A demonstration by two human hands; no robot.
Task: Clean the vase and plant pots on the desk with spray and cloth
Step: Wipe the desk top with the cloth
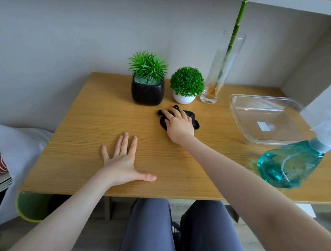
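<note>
In the head view, the right hand [178, 124] lies on the black cloth [194, 123], fingers bent over it, just in front of the white pot [182, 99]. The black pot [147, 92] stands left of the white pot, the glass vase [220, 70] right of it. The left hand [123, 161] rests flat and spread on the worktop [82, 139], holding nothing. The spray bottle [288, 164] stands far right of the white pot. The step seems to be picking up the cloth; next, probably lift it and bring the spray.
</note>
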